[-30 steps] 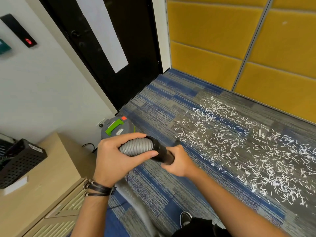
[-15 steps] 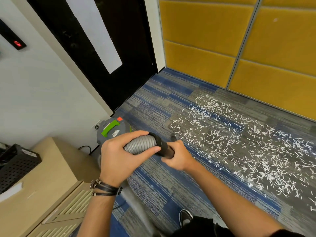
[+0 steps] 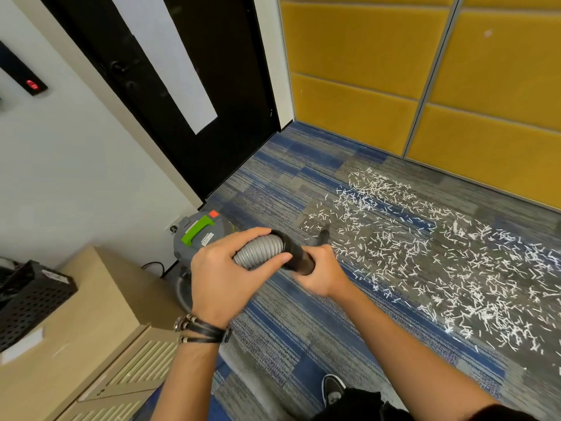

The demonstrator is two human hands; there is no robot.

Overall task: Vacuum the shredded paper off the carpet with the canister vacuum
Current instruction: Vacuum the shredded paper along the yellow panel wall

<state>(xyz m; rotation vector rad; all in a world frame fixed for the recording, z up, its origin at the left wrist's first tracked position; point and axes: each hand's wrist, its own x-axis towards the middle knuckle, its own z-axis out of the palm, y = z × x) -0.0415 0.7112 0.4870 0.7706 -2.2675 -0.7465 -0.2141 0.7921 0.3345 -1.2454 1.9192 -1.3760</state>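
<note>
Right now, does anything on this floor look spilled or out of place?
Yes. Shredded paper is strewn over the carpet in a broad band in front of the yellow wall, reaching the right edge of the view. Nothing else looks odd.

Two hands are in view: one left hand (image 3: 221, 281) and one right hand (image 3: 321, 275). The left hand grips one grey hose (image 3: 258, 255) and the right hand one black wand (image 3: 296, 253). One canister vacuum (image 3: 197, 235) stands just beyond the left hand. Shredded paper (image 3: 425, 256), too many strips to count, lies beyond and right of the right hand. One shoe (image 3: 334, 388) shows below it. One mesh basket (image 3: 27, 299) sits on one counter (image 3: 91, 314), left of the left hand.
</note>
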